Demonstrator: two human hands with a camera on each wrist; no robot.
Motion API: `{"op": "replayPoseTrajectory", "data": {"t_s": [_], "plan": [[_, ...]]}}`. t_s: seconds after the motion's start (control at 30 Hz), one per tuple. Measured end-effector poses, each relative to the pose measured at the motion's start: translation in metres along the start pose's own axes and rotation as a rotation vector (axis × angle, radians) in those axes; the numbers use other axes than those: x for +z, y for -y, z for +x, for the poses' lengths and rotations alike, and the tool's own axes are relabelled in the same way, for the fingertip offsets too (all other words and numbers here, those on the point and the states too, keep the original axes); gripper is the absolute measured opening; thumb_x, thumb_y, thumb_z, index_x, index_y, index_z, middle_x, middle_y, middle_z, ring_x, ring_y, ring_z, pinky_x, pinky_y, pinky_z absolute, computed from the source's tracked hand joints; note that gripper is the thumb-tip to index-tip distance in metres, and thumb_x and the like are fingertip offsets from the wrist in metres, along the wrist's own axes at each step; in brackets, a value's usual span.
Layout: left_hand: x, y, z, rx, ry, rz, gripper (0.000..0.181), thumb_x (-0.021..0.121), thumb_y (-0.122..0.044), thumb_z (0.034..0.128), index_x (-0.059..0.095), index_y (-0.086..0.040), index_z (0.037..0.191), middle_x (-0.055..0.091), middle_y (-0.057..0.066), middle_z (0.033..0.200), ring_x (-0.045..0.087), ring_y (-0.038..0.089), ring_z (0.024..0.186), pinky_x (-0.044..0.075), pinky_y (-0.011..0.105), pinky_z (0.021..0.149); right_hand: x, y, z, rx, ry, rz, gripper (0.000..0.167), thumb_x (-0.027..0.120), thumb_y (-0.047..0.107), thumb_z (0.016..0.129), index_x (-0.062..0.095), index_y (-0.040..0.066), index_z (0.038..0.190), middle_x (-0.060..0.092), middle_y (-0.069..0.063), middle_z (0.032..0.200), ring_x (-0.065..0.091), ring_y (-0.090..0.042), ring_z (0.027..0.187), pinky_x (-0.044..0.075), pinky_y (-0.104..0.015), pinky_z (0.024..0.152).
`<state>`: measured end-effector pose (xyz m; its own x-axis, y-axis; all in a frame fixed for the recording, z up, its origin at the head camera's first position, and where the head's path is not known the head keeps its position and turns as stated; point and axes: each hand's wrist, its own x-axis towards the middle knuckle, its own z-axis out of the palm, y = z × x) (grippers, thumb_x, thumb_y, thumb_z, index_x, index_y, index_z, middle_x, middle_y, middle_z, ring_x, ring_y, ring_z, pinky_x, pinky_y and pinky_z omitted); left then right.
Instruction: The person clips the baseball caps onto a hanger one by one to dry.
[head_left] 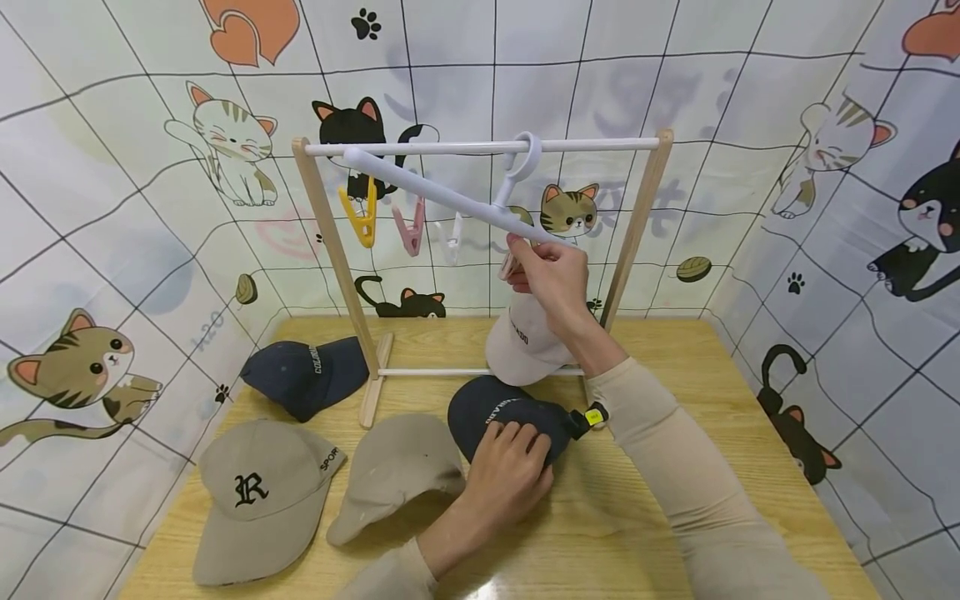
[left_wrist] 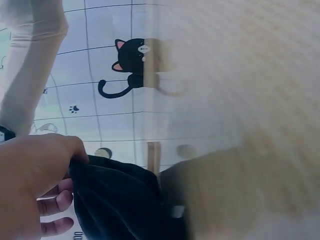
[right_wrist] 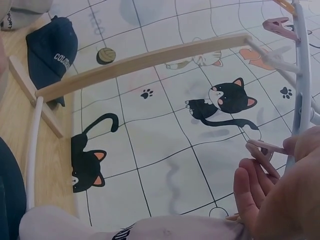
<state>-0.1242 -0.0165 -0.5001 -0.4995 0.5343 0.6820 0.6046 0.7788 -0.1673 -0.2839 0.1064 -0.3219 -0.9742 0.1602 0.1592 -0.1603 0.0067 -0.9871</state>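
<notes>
My right hand (head_left: 558, 275) pinches a pale pink clip (right_wrist: 262, 152) under the low right end of a white hanger (head_left: 431, 193). Directly beneath that hand is a pale pink cap (head_left: 517, 346); its upper part is hidden, so I cannot tell how it is held. My left hand (head_left: 504, 475) grips a navy cap (head_left: 480, 404) low over the table; in the left wrist view, thumb and fingers pinch its cloth (left_wrist: 117, 195). Yellow (head_left: 362, 218), pink (head_left: 410, 227) and clear white (head_left: 454, 237) clips hang along the hanger.
The hanger hooks over a white rail (head_left: 420, 149) on a wooden-legged stand (head_left: 330, 242). Another navy cap (head_left: 288, 375), a beige cap with a letter R (head_left: 258, 492) and a plain beige cap (head_left: 405, 467) lie on the left of the wooden table (head_left: 615, 533).
</notes>
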Motion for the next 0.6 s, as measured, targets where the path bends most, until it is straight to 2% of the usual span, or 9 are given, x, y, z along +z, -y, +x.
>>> {"op": "replayPoseTrajectory", "data": {"t_s": [0.13, 0.3, 0.43, 0.6], "plan": [[-0.004, 0.004, 0.009, -0.023, -0.029, 0.022, 0.010, 0.080, -0.023, 0.0910, 0.073, -0.017, 0.088, 0.069, -0.002, 0.085, 0.065, 0.018, 0.076, 0.049, 0.033, 0.066, -0.002, 0.000, 0.000, -0.010, -0.005, -0.043, 0.043, 0.087, 0.047, 0.098, 0.083, 0.004, 0.094, 0.081, -0.001, 0.077, 0.081, -0.016, 0.068, 0.068, -0.029, 0.068], [-0.010, 0.011, 0.017, -0.091, -0.017, 0.036, 0.012, 0.087, -0.025, 0.0932, 0.079, -0.017, 0.096, 0.074, -0.001, 0.091, 0.066, 0.019, 0.079, 0.054, 0.033, 0.067, -0.005, 0.001, -0.001, -0.037, 0.001, -0.084, 0.043, 0.088, 0.048, 0.097, 0.083, 0.005, 0.093, 0.081, -0.002, 0.077, 0.078, -0.013, 0.064, 0.067, -0.028, 0.066], [-0.016, 0.020, 0.024, -0.138, -0.023, 0.028, 0.021, 0.095, -0.029, 0.0904, 0.082, -0.016, 0.101, 0.076, 0.001, 0.096, 0.068, 0.020, 0.081, 0.054, 0.033, 0.067, -0.006, 0.001, -0.001, -0.061, -0.003, -0.121, 0.044, 0.089, 0.048, 0.096, 0.083, 0.005, 0.093, 0.081, -0.003, 0.075, 0.079, -0.018, 0.064, 0.067, -0.030, 0.065], [-0.025, 0.035, 0.035, -0.195, -0.045, -0.023, 0.017, 0.092, -0.024, 0.0948, 0.081, -0.011, 0.099, 0.076, 0.005, 0.094, 0.070, 0.022, 0.079, 0.057, 0.033, 0.067, -0.008, 0.002, -0.001, -0.077, -0.005, -0.174, 0.045, 0.088, 0.051, 0.096, 0.082, 0.007, 0.091, 0.079, 0.000, 0.071, 0.078, -0.020, 0.064, 0.065, -0.030, 0.063]]}}
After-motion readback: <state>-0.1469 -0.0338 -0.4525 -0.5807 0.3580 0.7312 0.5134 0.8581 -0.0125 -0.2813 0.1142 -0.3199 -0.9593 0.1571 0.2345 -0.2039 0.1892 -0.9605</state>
